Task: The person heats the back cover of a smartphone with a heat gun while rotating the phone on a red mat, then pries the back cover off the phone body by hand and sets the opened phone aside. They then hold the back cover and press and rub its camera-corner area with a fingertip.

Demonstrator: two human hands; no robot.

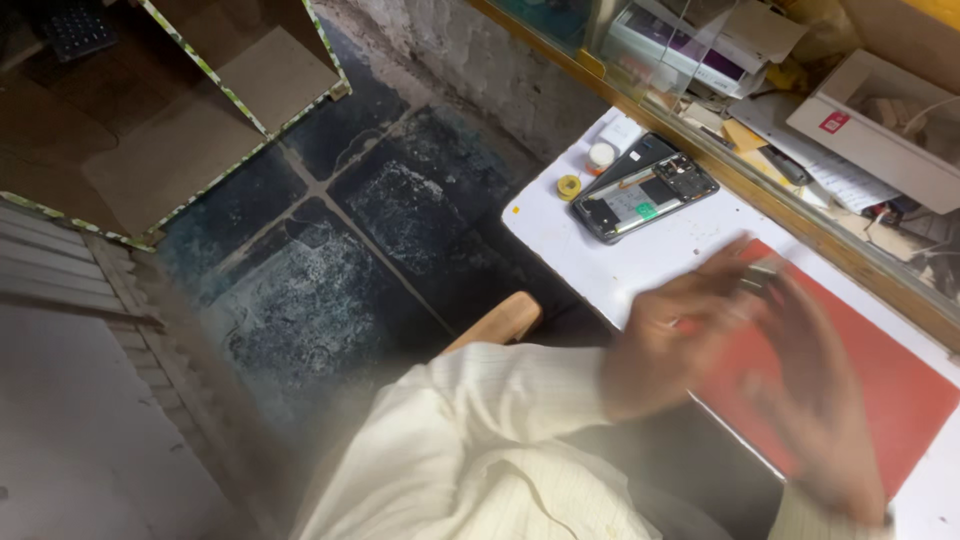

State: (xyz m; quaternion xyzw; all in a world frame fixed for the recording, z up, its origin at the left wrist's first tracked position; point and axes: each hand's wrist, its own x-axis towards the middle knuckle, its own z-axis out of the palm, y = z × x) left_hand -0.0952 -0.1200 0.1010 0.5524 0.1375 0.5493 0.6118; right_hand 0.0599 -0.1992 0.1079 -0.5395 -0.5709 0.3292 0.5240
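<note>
Low in the right half of the frame, both hands were smeared by motion blur over a red mat (900, 390) lying on a white table (560, 225). Whether the left hand (668, 345) was open or closed could not be told; its fingers reached toward a small dark object (762, 274) at the mat's upper edge, too blurred to identify. The right hand (815, 400) looked spread open above the mat, holding nothing visible. Just above them, right of centre, an opened phone (645, 197) lay on the table with its insides showing. Beside it, toward the table's upper corner, sat a small yellow roll (569, 187) and a small round white pot (600, 156). A cream sleeve (480, 400) filled the bottom centre.
</note>
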